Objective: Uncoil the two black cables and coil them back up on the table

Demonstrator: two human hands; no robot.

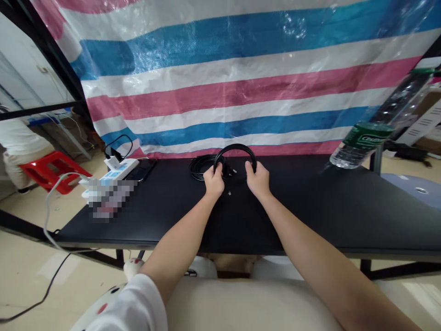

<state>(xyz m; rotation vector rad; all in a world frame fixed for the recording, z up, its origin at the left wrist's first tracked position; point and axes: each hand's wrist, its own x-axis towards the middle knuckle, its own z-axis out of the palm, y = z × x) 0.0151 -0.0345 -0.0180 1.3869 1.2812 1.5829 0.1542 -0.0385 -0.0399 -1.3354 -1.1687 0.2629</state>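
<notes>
Striped tarp (241, 92), black table (344, 207), red stool (51, 168)

cable (235, 146): black, thin, wound into a round loop
pose: held upright, just above the far middle of the table (310, 216)
grip: clasped at nine o'clock by the left hand (214, 180) and at three o'clock by the right hand (257, 178)

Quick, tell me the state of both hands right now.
Left hand: closed, gripping the left side of the black cable coil.
Right hand: closed, gripping the right side of the same coil.
</notes>
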